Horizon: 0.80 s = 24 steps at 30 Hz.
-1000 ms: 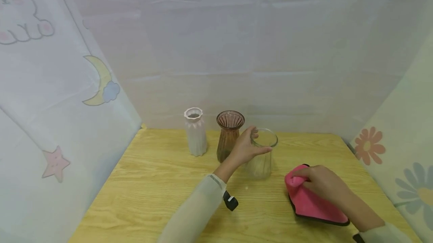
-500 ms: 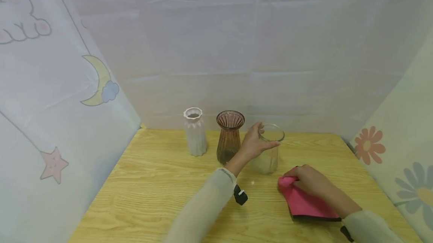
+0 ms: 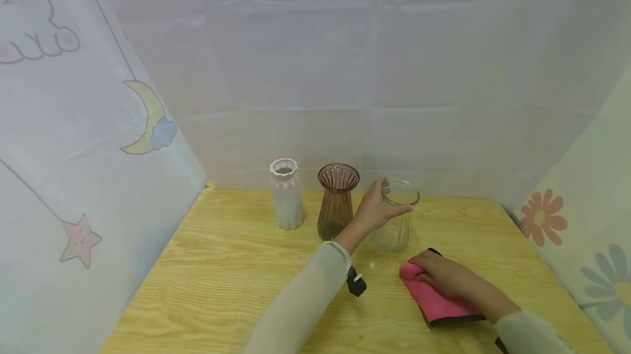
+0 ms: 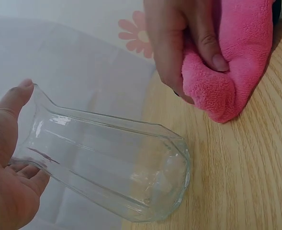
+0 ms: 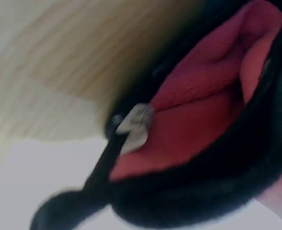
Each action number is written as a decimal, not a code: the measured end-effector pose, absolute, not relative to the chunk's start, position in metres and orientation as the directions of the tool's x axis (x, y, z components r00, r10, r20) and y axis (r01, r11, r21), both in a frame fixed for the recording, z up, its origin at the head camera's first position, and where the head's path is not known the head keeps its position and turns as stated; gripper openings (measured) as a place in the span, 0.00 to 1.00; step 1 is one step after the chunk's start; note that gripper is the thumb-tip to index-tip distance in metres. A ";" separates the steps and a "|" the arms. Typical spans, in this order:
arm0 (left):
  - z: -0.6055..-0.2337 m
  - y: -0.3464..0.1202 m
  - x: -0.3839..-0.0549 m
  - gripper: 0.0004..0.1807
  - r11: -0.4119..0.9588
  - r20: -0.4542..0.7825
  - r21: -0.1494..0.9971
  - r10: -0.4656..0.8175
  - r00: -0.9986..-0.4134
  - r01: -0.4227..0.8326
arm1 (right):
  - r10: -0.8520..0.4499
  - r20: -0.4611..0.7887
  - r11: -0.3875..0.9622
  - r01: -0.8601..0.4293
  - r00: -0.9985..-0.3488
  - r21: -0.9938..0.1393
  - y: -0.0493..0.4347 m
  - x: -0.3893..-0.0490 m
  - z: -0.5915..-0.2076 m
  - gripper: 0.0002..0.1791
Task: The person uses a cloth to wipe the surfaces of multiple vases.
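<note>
My left hand (image 3: 374, 210) grips a clear glass vase (image 3: 391, 234) by its flared rim, thumb on the near side and fingers on the far side. In the left wrist view the faceted vase (image 4: 117, 158) has its base at the wooden tabletop, and the left hand (image 4: 9, 163) is around its mouth. A bunched pink cloth (image 3: 436, 304) with black edging is in my right hand (image 3: 451, 277), low over the table to the right of the vase. The right wrist view has the cloth's pink folds (image 5: 188, 129) close up, with a white label (image 5: 136, 124) at the edging.
A purplish-brown ribbed glass vase (image 3: 335, 209) stands left of my left hand. Farther left is a white fluted vase (image 3: 287, 200). The wooden table (image 3: 212, 277) ends at a pale curtain (image 3: 296, 69) behind, with printed hangings on both sides.
My left hand has moved the clear vase to the right and slightly back, away from the brown one. The right hand has shifted left and a little lower with the pink cloth.
</note>
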<state>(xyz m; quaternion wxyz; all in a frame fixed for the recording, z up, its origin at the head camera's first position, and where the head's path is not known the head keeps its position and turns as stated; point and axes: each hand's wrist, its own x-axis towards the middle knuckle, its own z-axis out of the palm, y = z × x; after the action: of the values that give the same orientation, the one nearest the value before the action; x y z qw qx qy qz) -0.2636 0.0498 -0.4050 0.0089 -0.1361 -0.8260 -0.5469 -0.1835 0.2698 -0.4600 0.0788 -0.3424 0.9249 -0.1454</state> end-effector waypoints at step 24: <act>-0.412 0.007 -0.217 0.49 0.527 0.215 0.771 0.312 -0.925 0.357 | -0.558 0.135 0.749 -0.567 -0.819 -0.344 0.236 -0.170 -0.427 0.27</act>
<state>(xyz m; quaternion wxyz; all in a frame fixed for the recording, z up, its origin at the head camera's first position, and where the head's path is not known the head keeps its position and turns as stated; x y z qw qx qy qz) -0.2173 0.0071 -0.4120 0.0251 -0.1918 -0.8733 -0.4471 -0.1695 0.2361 -0.4266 -0.0120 -0.3007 0.9350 -0.1877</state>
